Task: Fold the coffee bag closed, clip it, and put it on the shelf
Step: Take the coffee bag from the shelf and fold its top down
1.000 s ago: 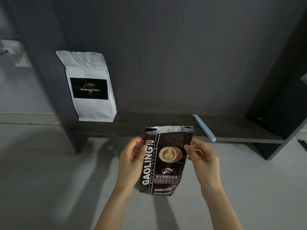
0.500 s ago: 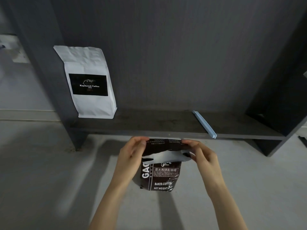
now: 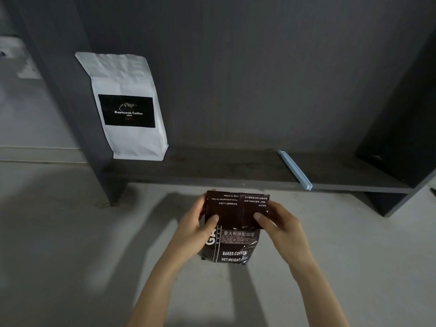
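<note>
Two bags of coffee can be seen. One brown bag is held up in the air, in front of the shelf and lower than its front edge. Its top part is folded down toward the person, so the back print is seen upside down over the front. The fold is pressed flat by two thumbs, one from each hand. The left hand is closed on the left side of the bag, with its thumb on the folded flap and its other fingers hidden behind. The right hand is closed on the right side in the same way.

One white bag with a black label is stood on the left end of the shelf, leaned against the dark back wall. One light blue clip is laid on the shelf to the right, well apart from the white bag, with its near end at the shelf's front edge.
</note>
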Motion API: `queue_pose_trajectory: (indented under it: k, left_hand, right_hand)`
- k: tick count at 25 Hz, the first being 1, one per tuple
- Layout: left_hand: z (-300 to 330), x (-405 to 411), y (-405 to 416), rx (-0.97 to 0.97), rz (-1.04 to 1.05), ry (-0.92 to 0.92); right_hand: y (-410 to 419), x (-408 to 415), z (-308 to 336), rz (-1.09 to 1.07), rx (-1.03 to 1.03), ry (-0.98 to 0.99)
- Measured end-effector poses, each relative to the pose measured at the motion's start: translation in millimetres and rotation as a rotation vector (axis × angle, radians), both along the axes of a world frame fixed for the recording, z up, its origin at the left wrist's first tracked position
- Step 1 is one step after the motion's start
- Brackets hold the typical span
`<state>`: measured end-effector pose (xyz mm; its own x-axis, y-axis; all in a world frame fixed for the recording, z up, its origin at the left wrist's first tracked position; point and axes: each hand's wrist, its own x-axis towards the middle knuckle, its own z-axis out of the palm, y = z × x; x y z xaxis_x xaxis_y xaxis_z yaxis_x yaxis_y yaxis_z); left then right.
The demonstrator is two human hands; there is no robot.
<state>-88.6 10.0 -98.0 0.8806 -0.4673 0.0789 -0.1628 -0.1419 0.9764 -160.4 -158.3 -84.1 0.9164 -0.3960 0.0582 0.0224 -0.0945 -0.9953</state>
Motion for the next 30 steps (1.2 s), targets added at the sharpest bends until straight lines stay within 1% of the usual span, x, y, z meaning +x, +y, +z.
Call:
queue_pose_trajectory:
  k: [7,11,15,20,25,29,30]
  left_hand:
    - [-12,-1,-8,-0.055,0.184,-0.078]
    - [-19,0,-9,-0.088,0.252,-0.073]
    - [-21,-1,-11,-0.135,0.264,-0.061]
    - [-18,-1,-10,-0.13,0.234,-0.039]
    - [-15,4,-21,-0.172,0.258,-0.065]
    - [-24,7,-34,-0.136,0.241,-0.077]
    - [-26,8,-35,-0.129,0.246,-0.074]
  right_hand:
    - [2,10,-17,-0.178,-0.066,0.03]
    - [5,12,-22,-0.21,-0.063,0.024]
    - [1,7,-23,-0.125,0.005,-0.003]
    - [1,8,-19,-0.204,-0.036,0.007]
    - [-11,12,-6,-0.216,-0.061,-0.016]
    - [-17,11,-14,-0.229,0.074,0.016]
    - [-18,10,-16,-0.213,0.081,0.021]
